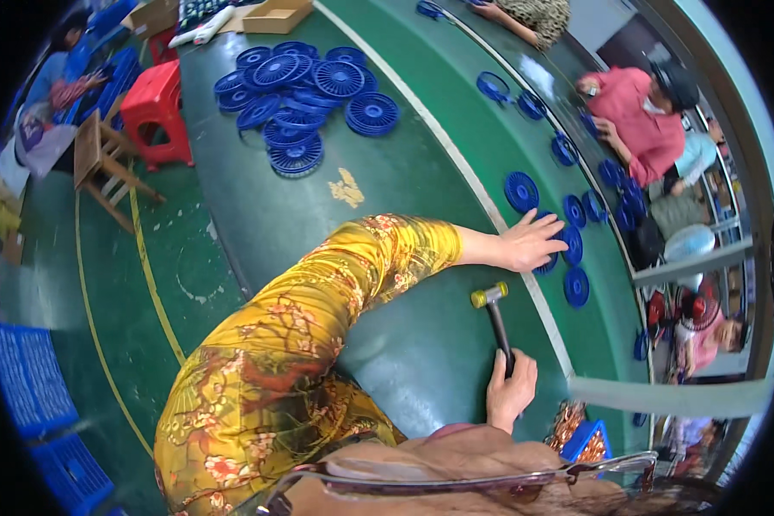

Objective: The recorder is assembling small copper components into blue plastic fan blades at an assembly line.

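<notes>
My left hand [529, 244], at the end of a yellow floral sleeve, reaches out over the green belt with its fingers spread. It lies on or just above a blue round fan grille [547, 265], which it partly hides. More blue grilles [521, 192] lie about it, with another grille [576, 287] a little nearer. My right hand [512, 389] is closed round the black handle of a small mallet [497, 320]. The mallet's yellow-tipped head [489, 296] points away from me over the green table.
Blue grilles [293, 77] are piled at the far left of the table, near small yellowish pieces [347, 188]. A blue bin [586, 443] with copper-coloured parts stands by my right hand. A red stool [156, 114] and wooden stool [103, 163] stand left. Co-workers [641, 120] sit across the belt.
</notes>
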Demonstrator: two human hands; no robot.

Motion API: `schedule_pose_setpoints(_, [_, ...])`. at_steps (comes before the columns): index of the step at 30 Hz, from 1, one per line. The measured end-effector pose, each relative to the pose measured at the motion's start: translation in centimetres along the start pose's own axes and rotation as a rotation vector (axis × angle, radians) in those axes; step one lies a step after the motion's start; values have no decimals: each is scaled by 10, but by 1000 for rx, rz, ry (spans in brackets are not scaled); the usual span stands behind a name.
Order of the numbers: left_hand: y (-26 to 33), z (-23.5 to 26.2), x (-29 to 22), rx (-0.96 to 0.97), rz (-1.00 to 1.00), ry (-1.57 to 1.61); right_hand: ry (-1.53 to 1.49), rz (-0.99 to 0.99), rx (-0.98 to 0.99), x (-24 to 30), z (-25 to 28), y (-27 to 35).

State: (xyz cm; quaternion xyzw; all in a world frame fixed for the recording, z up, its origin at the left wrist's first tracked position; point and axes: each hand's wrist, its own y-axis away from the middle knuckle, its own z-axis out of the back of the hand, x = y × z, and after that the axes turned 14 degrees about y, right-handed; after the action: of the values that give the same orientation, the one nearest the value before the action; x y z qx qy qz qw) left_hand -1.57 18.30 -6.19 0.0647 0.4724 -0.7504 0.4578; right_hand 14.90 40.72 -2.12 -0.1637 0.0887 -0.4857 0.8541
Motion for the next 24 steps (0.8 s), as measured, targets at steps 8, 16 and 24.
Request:
schedule_pose_setpoints(8, [-3,192,65,-81,451,-722,-28,30,30,-6,-2,-7])
schedule_pose_setpoints(16, [65,371,141,-21,1359,-725,9,3,25,-6,-5,-11])
schedule_pose_setpoints(24, [77,322,113,170,1115,-589,-4,-21,14,-4,-3,-11])
